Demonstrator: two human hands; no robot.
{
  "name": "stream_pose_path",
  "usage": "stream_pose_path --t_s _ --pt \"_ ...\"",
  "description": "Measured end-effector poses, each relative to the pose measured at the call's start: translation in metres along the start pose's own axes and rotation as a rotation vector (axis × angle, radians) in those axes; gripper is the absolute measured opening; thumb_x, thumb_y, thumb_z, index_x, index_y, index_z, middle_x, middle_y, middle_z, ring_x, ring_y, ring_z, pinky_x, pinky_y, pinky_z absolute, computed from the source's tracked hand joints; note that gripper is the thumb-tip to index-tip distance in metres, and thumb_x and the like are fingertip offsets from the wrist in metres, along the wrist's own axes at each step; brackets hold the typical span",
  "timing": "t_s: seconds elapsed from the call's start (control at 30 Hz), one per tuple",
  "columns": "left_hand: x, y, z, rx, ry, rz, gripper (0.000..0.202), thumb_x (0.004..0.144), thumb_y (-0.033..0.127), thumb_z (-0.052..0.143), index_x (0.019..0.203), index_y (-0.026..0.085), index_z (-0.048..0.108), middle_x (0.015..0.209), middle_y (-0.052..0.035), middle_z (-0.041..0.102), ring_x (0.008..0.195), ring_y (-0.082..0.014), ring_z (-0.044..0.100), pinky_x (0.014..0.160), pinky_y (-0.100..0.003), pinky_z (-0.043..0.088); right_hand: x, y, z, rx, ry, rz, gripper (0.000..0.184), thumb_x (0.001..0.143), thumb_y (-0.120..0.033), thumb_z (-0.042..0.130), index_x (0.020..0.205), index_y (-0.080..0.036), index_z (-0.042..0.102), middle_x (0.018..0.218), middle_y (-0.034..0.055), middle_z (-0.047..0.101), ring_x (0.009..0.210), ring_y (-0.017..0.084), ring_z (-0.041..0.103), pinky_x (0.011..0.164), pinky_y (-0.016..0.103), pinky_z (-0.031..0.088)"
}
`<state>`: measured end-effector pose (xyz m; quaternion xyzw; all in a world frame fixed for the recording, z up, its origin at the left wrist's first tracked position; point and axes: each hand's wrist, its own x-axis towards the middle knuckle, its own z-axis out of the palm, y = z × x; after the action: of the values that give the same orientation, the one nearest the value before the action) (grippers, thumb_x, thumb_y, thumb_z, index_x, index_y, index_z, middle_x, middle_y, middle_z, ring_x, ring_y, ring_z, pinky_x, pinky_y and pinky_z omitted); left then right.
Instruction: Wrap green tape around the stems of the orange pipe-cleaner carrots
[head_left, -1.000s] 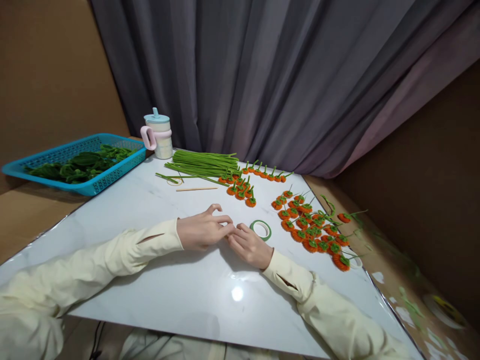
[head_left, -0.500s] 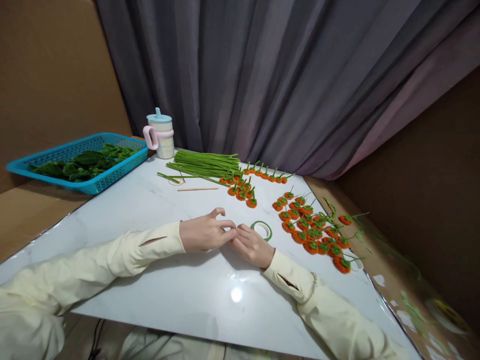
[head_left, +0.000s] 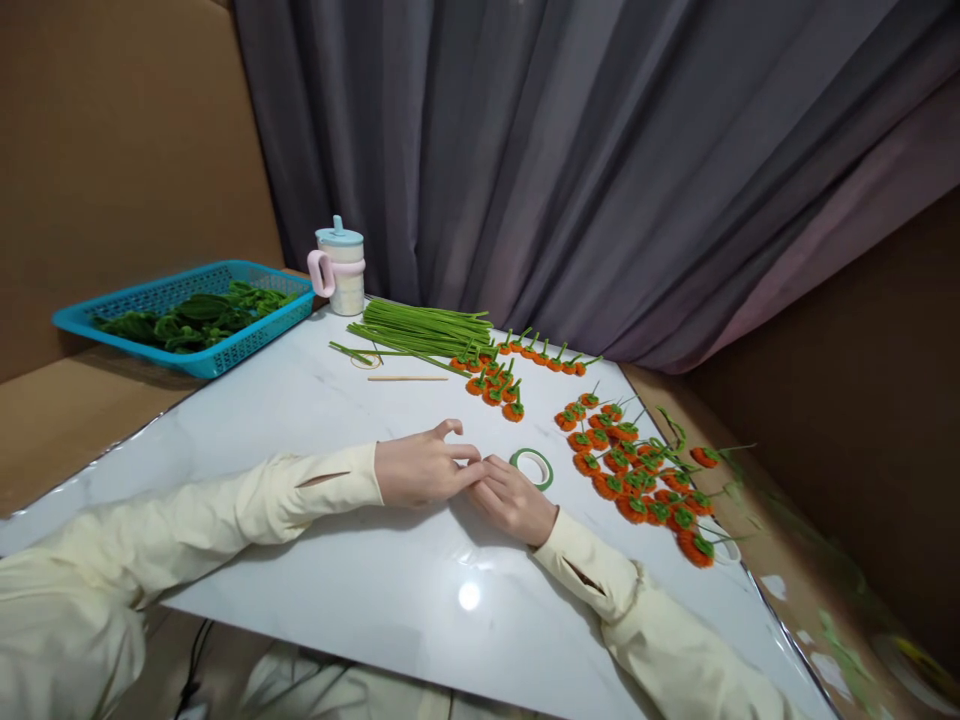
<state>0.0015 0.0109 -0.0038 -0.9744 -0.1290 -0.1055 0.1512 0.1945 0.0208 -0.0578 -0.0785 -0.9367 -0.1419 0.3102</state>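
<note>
Over the middle of the white tabletop (head_left: 360, 590), my left hand (head_left: 421, 468) and my right hand (head_left: 516, 498) meet at the fingertips. Both are closed in a pinch, the left one with its index finger arched up. Whatever lies between the fingertips is too small or hidden to make out. Just beyond my right hand lies a roll of green tape (head_left: 549, 472) on its side. To the right, several orange fuzzy flower heads or small pumpkins with green tops (head_left: 616, 460) lie in a cluster. A smaller group of similar orange pieces (head_left: 493, 394) sits farther back.
A bundle of green fuzzy stems (head_left: 420, 326) lies at the back, near a thin wooden stick (head_left: 407, 379). A lidded cup with a pink handle (head_left: 346, 280) stands at the back left, beside a blue basket (head_left: 217, 362) of green leafy pieces. A grey curtain (head_left: 480, 150) hangs behind.
The whole view has shifted slightly, so things appear a little farther right. My hands stay together at the fingertips, in nearly the same pose.
</note>
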Motion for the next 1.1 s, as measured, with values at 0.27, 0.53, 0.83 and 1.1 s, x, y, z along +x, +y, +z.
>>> stream_pose_path --t_s 0.27,0.53,0.83,1.1 --pt "0.0 0.0 -0.003 -0.01 -0.003 0.008 0.026 0.065 0.001 0.047 0.088 0.011 0.053 0.088 -0.0113 0.063 0.087 -0.0216 0.054 0.086 -0.04 0.029 0.001 -0.001 -0.002 -0.013 -0.01 -0.064 0.015 0.087 -0.001 0.04 0.082 -0.008 0.052 0.071 0.0089 0.054 0.08 0.019 0.054 0.06 0.03 0.041" --pt "0.0 -0.004 -0.009 -0.034 -0.017 -0.14 0.011 0.08 0.016 0.055 0.09 0.012 0.052 0.093 -0.0095 0.065 0.1 -0.0222 0.051 0.088 -0.042 0.026 0.0 -0.002 -0.001 -0.082 -0.024 -0.024 0.018 0.089 -0.004 0.037 0.101 -0.005 0.049 0.068 0.0088 0.058 0.065 0.018 0.053 0.057 0.032 0.045" --pt "-0.002 -0.005 -0.008 0.043 0.014 -0.101 0.017 0.08 0.004 0.05 0.066 0.013 0.054 0.07 -0.0086 0.066 0.103 -0.0202 0.051 0.087 -0.042 0.024 0.003 -0.002 -0.004 -0.02 -0.012 0.081 0.011 0.089 -0.008 0.042 0.094 -0.008 0.052 0.06 0.0037 0.054 0.057 0.014 0.046 0.049 0.027 0.037" --pt "-0.001 -0.007 -0.01 0.072 0.022 -0.065 0.015 0.077 0.002 0.049 0.068 0.012 0.056 0.073 -0.0099 0.065 0.098 -0.0196 0.052 0.088 -0.042 0.024 0.005 -0.003 -0.006 0.021 0.0 0.08 0.015 0.089 -0.007 0.04 0.101 -0.007 0.048 0.064 0.0056 0.056 0.059 0.015 0.048 0.051 0.026 0.038"
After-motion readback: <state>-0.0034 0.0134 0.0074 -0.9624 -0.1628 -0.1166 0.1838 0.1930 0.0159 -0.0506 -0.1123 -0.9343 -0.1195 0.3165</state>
